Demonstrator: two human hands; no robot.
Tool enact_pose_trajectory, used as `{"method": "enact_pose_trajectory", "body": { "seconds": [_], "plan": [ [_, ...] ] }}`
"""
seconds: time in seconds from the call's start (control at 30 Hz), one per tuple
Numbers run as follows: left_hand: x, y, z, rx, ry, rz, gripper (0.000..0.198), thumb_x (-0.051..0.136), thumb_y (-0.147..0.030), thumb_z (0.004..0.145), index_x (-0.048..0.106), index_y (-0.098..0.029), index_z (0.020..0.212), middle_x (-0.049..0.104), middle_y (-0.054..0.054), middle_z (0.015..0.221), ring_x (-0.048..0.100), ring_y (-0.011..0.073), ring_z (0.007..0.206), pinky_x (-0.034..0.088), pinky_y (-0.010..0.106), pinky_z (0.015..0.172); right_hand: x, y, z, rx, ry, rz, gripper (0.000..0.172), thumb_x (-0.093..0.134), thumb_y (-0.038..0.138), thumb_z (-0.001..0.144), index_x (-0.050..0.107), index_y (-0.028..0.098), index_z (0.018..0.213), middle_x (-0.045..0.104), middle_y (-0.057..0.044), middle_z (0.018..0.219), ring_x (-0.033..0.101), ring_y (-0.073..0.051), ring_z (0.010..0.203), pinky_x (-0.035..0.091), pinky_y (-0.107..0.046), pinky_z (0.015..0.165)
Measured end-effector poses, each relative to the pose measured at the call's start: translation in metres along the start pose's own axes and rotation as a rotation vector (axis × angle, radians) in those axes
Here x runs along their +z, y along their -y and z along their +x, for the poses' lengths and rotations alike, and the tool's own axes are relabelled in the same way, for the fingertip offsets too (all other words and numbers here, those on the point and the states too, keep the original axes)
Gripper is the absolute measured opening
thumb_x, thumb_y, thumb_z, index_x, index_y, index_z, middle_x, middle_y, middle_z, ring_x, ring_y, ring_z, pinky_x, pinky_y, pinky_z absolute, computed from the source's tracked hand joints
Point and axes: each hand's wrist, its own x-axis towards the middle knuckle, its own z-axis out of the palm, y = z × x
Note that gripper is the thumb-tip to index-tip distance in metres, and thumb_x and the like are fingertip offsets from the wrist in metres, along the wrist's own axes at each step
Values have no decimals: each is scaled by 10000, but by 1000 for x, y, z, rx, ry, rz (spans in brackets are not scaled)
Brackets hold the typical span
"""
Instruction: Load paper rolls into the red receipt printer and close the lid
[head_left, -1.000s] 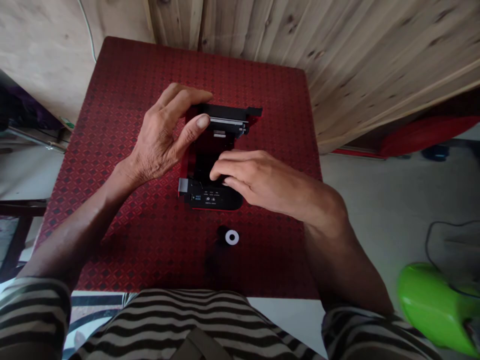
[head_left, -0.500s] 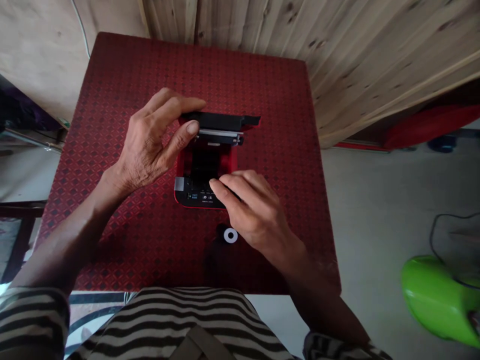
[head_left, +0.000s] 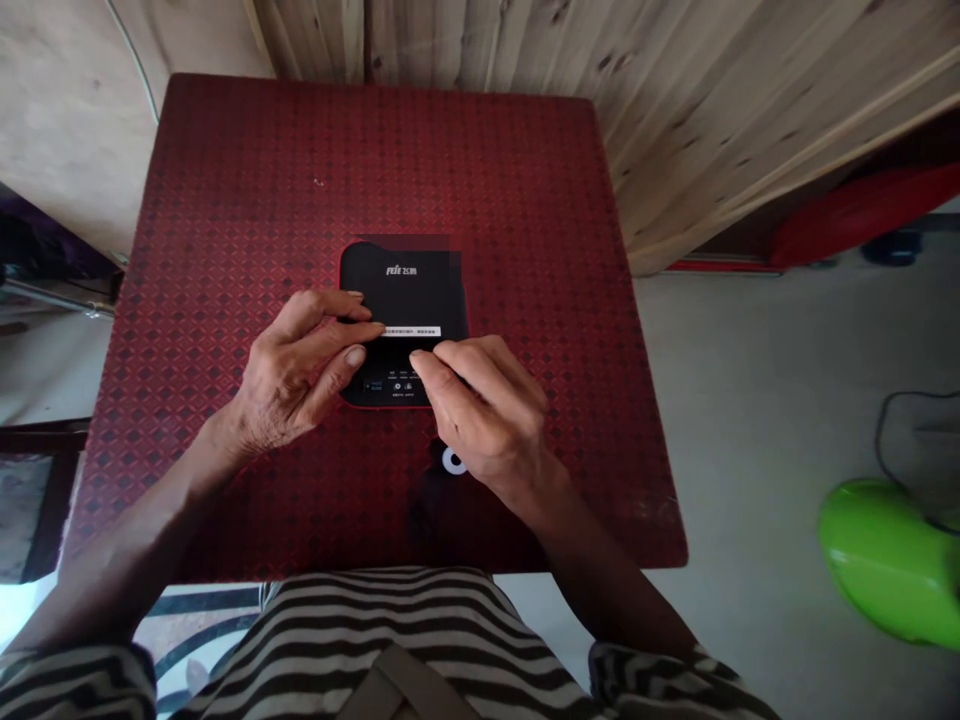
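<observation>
A small black receipt printer (head_left: 416, 298) with a red rim lies on the table, its lid folded down and a white label strip across it. My left hand (head_left: 289, 370) is at the printer's left side, fingers apart, with fingertips touching the lid near the strip. On the right, my right hand (head_left: 487, 405) has its fingers curled together against the printer's front right corner and covers that corner. A small white roll with a dark centre (head_left: 448, 468) is on the table, just in front of the printer, partly covered by my right hand.
The table (head_left: 225, 200) has a red patterned top. Behind it runs a wooden plank wall (head_left: 465, 50). A bright green plastic object (head_left: 885, 560) and a dark cable (head_left: 881, 430) are on the floor to the right.
The printer's lid, raised before with the inside showing, is now down. My left hand has come down and nearer with it. My right hand stays at the front right corner.
</observation>
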Motion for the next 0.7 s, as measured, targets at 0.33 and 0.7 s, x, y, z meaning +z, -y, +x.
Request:
{"method": "enact_pose_trajectory", "body": {
  "seconds": [0.33, 0.7],
  "plan": [
    [7, 11, -9, 123, -8, 77, 398, 623, -436, 1029, 633, -289, 1399, 636, 116, 1325, 629, 312, 1321, 569, 525, 1084, 3, -4, 0, 9, -38, -10, 215, 608, 30, 980, 726, 181, 1077, 727, -53, 892, 615, -192, 816, 564, -336, 755],
    [14, -7, -34, 18, -135, 237, 662, 669, -640, 960, 570, -247, 1483, 584, 157, 1415, 600, 326, 1342, 549, 518, 1129, -4, -16, -28, 468, -207, 282, 321, 598, 279, 1057, 683, 241, 1364, 767, -111, 1214, 747, -234, 1087, 624, -387, 917]
  ]
}}
